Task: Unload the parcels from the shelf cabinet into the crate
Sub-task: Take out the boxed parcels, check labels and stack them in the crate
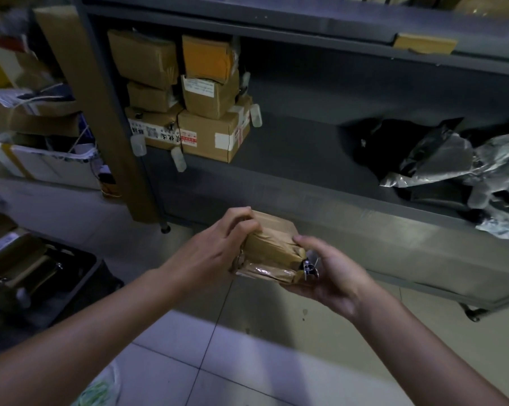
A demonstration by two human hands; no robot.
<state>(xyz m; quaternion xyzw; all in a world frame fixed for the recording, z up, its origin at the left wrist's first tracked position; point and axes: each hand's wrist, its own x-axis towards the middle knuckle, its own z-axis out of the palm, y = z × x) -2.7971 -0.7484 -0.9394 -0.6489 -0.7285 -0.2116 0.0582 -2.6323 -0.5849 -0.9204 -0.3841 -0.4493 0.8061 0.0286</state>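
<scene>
A small brown parcel (272, 247) wrapped in tape is held in front of the grey shelf cabinet (320, 148), just below its front edge. My left hand (215, 250) grips its left end, fingers curled over the top. My right hand (332, 268) cups it from below on the right, thumb on top. A stack of cardboard parcels (188, 95) stands at the shelf's left end. Black and silver plastic mailer bags (452, 165) lie at its right end. The dark crate (71, 276) sits on the floor at the left, with parcels in it.
A tall cardboard strip (92, 106) leans against the cabinet's left post. Boxes and a white bin (42, 165) crowd the area left of the cabinet. Pale floor tiles (247, 361) lie below my arms. An upper shelf (364, 27) hangs overhead.
</scene>
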